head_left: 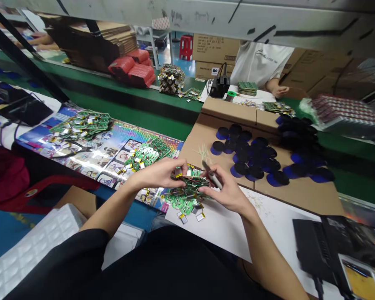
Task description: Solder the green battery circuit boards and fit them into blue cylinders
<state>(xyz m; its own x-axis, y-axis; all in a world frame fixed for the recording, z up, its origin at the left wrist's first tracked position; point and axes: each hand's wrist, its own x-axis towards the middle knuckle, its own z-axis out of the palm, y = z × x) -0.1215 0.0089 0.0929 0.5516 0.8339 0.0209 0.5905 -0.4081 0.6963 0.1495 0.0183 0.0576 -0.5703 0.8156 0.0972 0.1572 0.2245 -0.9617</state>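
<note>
A bunch of green circuit boards with small batteries (187, 187) is over a white paper sheet (212, 235). My left hand (156, 175) is grasping this bunch, and my right hand (226, 191) grips a slim metal tool (214, 177) near it. Just beside is cardboard (300, 196) with dark round discs (253, 160).

The left hand (158, 174) is held palm down at lower centre of the frame, its fingers (178, 166) curved over and directed rightward. The right hand (226, 192) is brought in just beside it from the right, its fingers bent inward. Both hands are bare. The left forearm (109, 207) is angled up from a black sleeve (92, 246), and the right forearm (271, 254) is extended from the lower right.
</note>
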